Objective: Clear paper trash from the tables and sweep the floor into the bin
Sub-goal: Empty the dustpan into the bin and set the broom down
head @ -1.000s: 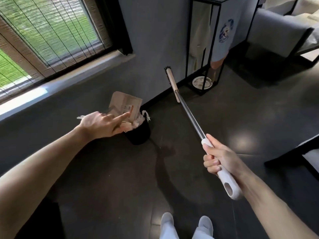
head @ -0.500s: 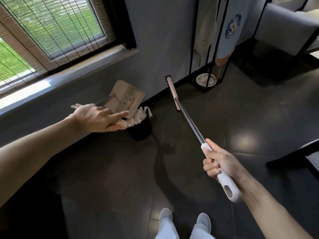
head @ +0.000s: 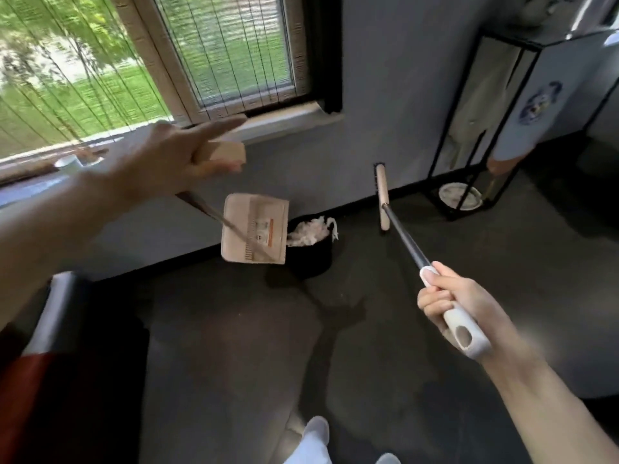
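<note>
Your left hand [head: 174,159], gripping the beige plastic dustpan [head: 254,229], had lifted it off the paper-filled black bin [head: 311,259] — emptied, probably — your right hand [head: 452,296] clasping the white-handled broom [head: 402,236].

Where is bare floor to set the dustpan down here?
Bare floor lies between the bin and the shoes, and right of the broom toward the black stand. Crowded along the wall, where dustpan, bin and broom head cluster.
</note>
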`<control>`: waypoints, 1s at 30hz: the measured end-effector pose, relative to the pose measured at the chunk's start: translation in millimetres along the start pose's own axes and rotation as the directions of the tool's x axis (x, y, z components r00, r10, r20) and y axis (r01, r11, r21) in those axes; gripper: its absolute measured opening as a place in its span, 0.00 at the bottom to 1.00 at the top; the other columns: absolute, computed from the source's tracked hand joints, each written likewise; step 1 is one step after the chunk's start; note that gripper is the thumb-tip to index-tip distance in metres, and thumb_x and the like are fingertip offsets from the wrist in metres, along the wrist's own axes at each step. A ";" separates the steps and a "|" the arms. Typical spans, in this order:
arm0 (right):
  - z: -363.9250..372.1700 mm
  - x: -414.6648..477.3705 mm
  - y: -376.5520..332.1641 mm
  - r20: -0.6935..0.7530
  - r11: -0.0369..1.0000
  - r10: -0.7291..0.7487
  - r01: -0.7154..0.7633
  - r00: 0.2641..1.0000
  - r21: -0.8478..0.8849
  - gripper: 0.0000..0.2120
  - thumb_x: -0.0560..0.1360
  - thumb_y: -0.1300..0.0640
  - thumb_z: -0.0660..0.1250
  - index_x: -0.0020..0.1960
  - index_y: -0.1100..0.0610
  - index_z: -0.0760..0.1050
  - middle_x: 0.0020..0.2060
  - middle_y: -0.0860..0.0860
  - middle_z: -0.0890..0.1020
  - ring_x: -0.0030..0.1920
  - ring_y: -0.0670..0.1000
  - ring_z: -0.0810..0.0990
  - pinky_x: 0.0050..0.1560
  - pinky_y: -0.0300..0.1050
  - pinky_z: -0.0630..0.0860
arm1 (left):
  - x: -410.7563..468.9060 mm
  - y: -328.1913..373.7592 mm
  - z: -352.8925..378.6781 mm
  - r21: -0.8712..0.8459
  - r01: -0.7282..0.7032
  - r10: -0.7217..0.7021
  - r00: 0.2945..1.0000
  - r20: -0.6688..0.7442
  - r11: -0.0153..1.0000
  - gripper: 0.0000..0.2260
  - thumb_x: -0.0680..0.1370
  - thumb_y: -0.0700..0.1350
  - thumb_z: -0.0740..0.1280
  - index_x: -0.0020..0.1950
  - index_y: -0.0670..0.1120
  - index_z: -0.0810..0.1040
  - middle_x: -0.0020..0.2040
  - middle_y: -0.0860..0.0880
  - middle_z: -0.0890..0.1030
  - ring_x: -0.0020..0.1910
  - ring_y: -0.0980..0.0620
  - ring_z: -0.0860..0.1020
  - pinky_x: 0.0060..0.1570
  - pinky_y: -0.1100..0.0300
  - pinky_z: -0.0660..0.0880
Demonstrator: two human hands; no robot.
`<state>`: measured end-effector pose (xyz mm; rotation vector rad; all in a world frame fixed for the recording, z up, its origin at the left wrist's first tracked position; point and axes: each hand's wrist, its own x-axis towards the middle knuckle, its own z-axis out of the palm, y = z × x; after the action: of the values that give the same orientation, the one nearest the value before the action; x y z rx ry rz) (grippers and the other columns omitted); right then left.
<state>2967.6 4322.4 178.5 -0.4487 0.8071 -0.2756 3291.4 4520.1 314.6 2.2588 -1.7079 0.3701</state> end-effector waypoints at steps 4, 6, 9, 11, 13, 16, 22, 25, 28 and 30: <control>7.1 -11.7 -3.5 0.006 1.000 0.019 -0.018 1.000 -0.013 0.10 0.80 0.63 0.58 0.58 0.51 0.68 0.32 0.50 0.64 0.19 0.42 0.66 0.16 0.30 0.64 | -26.3 -17.6 6.0 -0.178 0.298 -0.296 0.954 0.041 0.938 0.29 0.69 0.67 0.64 0.67 0.77 0.57 0.24 0.52 0.67 0.23 0.53 0.66 0.26 0.60 0.67; 6.3 -13.9 -3.4 0.055 0.999 0.026 -0.023 0.998 -0.040 0.13 0.79 0.63 0.60 0.61 0.52 0.70 0.32 0.50 0.66 0.21 0.42 0.67 0.18 0.30 0.66 | -46.3 -30.9 15.7 -0.218 0.412 -0.411 0.910 0.050 0.885 0.29 0.68 0.68 0.64 0.67 0.76 0.59 0.26 0.51 0.70 0.24 0.50 0.69 0.26 0.63 0.67; 15.4 -11.0 -6.6 0.260 0.965 -0.095 0.153 0.961 -0.212 0.21 0.73 0.45 0.64 0.61 0.56 0.75 0.33 0.51 0.71 0.29 0.46 0.72 0.24 0.36 0.70 | -78.9 -42.7 33.8 -0.250 0.522 -0.523 0.850 0.067 0.815 0.23 0.67 0.70 0.64 0.61 0.79 0.64 0.41 0.50 0.81 0.33 0.52 0.79 0.38 0.63 0.74; 30.3 -3.6 -18.0 0.433 0.935 -0.180 0.290 0.883 -0.204 0.28 0.72 0.33 0.59 0.55 0.57 0.74 0.33 0.53 0.74 0.33 0.52 0.76 0.29 0.41 0.73 | -98.4 -47.9 45.7 -0.248 0.563 -0.564 0.822 0.076 0.788 0.19 0.66 0.69 0.64 0.55 0.80 0.65 0.50 0.49 0.81 0.41 0.54 0.79 0.46 0.59 0.73; 53.8 10.1 -32.7 0.514 0.884 -0.215 0.389 0.831 -0.259 0.29 0.69 0.28 0.58 0.52 0.54 0.71 0.35 0.56 0.80 0.35 0.54 0.80 0.33 0.43 0.77 | -115.0 -54.0 55.6 -0.257 0.596 -0.590 0.800 0.107 0.761 0.20 0.67 0.67 0.65 0.59 0.77 0.68 0.55 0.48 0.82 0.47 0.51 0.79 0.51 0.56 0.73; 89.9 40.5 -45.9 0.470 0.415 -0.414 0.621 0.780 -0.665 0.20 0.71 0.38 0.67 0.48 0.52 0.67 0.27 0.52 0.82 0.25 0.50 0.79 0.25 0.39 0.73 | -128.8 -64.5 62.6 -0.326 0.638 -0.624 0.764 0.163 0.697 0.27 0.67 0.67 0.66 0.66 0.68 0.70 0.58 0.49 0.82 0.57 0.49 0.79 0.61 0.52 0.72; 127.7 83.6 -13.1 0.677 -0.386 -0.527 0.564 0.514 -0.730 0.21 0.74 0.46 0.70 0.62 0.55 0.73 0.38 0.45 0.73 0.36 0.43 0.77 0.42 0.36 0.74 | -130.5 -75.7 59.8 -0.392 0.596 -0.602 0.789 0.125 0.701 0.20 0.69 0.62 0.68 0.57 0.79 0.66 0.32 0.55 0.78 0.26 0.56 0.71 0.31 0.68 0.72; 156.4 89.8 8.6 0.768 -0.362 -0.537 0.728 0.348 -0.583 0.45 0.73 0.57 0.72 0.78 0.45 0.46 0.36 0.42 0.75 0.36 0.36 0.78 0.35 0.19 0.68 | -128.0 -83.6 59.7 -0.376 0.532 -0.509 0.844 0.168 0.759 0.28 0.63 0.68 0.64 0.60 0.83 0.58 0.23 0.55 0.72 0.25 0.55 0.68 0.32 0.69 0.69; 187.4 97.4 12.6 0.784 -0.409 -0.519 0.707 0.340 -0.577 0.49 0.73 0.56 0.73 0.77 0.41 0.40 0.39 0.46 0.77 0.39 0.35 0.77 0.37 0.18 0.67 | -120.5 -101.2 57.6 -0.381 0.472 -0.410 0.881 0.235 0.795 0.35 0.61 0.70 0.64 0.65 0.81 0.52 0.25 0.57 0.73 0.26 0.58 0.71 0.33 0.70 0.70; 206.9 102.5 17.1 0.781 -0.421 -0.497 0.683 0.377 -0.597 0.49 0.73 0.55 0.72 0.76 0.40 0.37 0.43 0.47 0.78 0.39 0.32 0.77 0.39 0.17 0.66 | -111.2 -117.0 55.7 -0.390 0.437 -0.348 0.895 0.279 0.811 0.39 0.61 0.71 0.65 0.68 0.79 0.49 0.28 0.62 0.76 0.30 0.62 0.74 0.33 0.71 0.70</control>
<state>3190.9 4353.9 230.9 -2.4080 0.2854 -0.7962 3376.2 4628.5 213.6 2.2609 -1.1818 -0.3189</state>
